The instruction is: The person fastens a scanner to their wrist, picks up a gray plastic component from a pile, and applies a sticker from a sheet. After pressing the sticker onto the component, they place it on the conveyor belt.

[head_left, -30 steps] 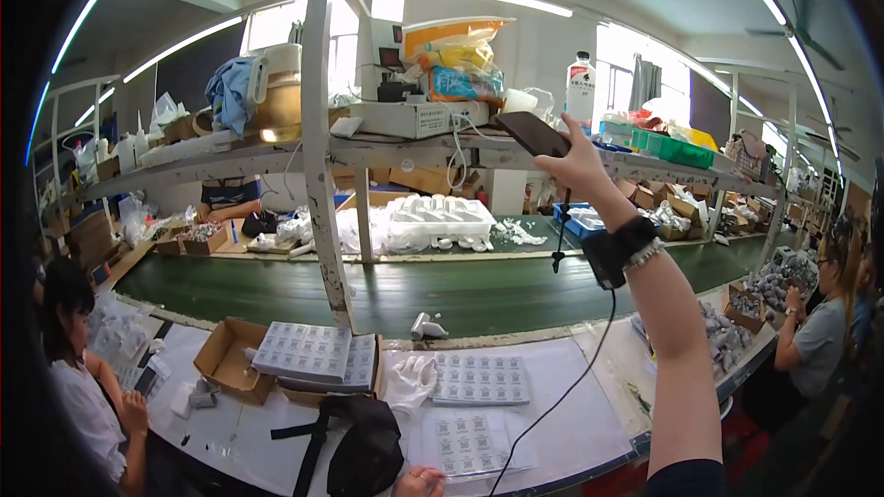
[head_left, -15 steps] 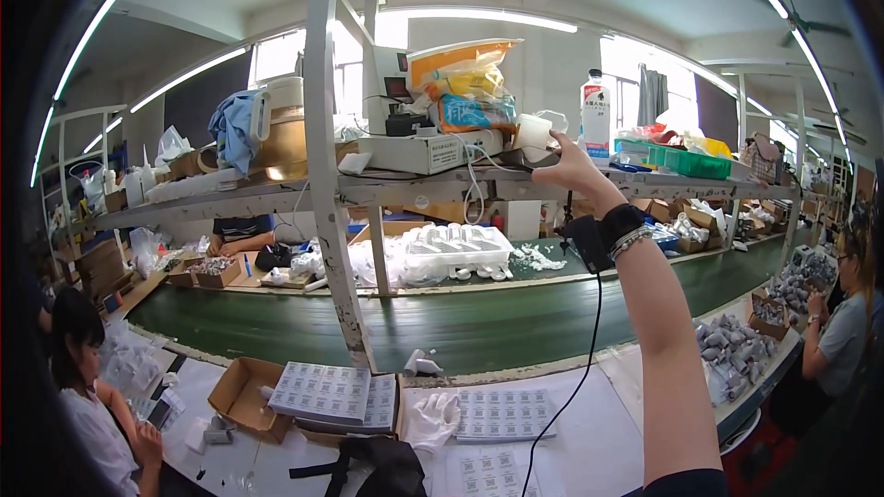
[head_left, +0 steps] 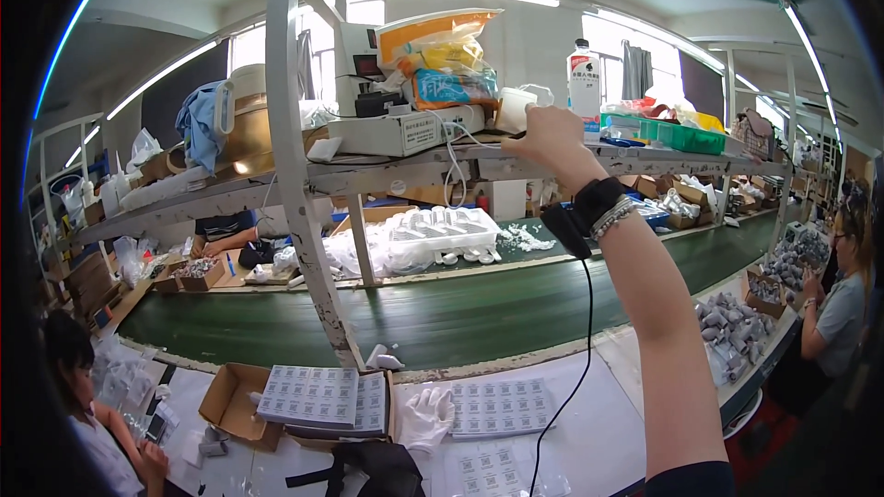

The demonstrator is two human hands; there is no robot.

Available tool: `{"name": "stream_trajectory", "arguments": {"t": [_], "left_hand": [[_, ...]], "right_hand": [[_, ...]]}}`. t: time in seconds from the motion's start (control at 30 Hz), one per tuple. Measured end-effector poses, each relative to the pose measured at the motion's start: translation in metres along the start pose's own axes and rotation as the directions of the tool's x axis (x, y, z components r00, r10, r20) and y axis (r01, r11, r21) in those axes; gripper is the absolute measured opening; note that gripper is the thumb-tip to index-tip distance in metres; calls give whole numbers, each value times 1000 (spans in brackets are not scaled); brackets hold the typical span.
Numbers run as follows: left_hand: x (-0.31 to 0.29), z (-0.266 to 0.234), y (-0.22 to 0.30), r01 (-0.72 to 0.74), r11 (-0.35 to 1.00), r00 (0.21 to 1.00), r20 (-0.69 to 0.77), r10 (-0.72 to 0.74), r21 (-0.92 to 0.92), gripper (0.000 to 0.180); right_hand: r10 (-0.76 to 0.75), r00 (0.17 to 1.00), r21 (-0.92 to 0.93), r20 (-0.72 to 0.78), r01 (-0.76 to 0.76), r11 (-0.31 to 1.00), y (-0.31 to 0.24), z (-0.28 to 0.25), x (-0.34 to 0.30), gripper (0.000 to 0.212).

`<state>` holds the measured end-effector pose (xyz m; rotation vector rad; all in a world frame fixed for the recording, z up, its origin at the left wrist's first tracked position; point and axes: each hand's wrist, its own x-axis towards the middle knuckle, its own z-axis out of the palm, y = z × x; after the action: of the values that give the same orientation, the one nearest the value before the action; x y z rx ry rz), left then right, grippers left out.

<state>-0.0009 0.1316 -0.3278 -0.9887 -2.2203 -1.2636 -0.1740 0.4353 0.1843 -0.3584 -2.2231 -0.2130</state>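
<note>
My right hand (head_left: 554,140) is raised to the front edge of the upper shelf (head_left: 368,168). Its thumb points left, while the other fingers bend away from view behind the knuckles, so whether they grip anything is hidden. Just behind and left of it is a white cup-shaped thing (head_left: 514,110); contact between the two cannot be made out. A black strap with a small device (head_left: 575,221) and a beaded bracelet circle the wrist, and a black cable hangs from the device. My left hand is out of view.
A white bottle (head_left: 584,92), green tray (head_left: 681,135) and white box (head_left: 391,134) stand on the shelf. Beneath runs a green conveyor belt (head_left: 460,313). On the bench lie label sheets (head_left: 502,405), white gloves (head_left: 426,419) and a cardboard box (head_left: 221,414). People work at both sides.
My right hand has turned and its fingers have curled out of sight; earlier thumb and forefinger were spread beside the white cup-shaped thing. The whole view has shifted slightly.
</note>
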Motion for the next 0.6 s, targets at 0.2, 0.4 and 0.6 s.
{"name": "stream_trajectory", "arguments": {"t": [0.2, 0.4, 0.6], "left_hand": [[-1, -1, 2, 61, 995, 998, 13, -60, -74, 14], [4, -7, 11, 83, 990, 996, 25, -80, -112, 14], [9, -9, 13, 111, 979, 993, 50, -104, -171, 14]], "right_hand": [[-154, 979, 1, -134, 155, 988, -25, 45, 27, 20], [-155, 969, -12, -193, 156, 988, -37, 78, 32, 12], [-173, 968, 138, -181, 199, 970, -23, 101, 46, 19]]}}
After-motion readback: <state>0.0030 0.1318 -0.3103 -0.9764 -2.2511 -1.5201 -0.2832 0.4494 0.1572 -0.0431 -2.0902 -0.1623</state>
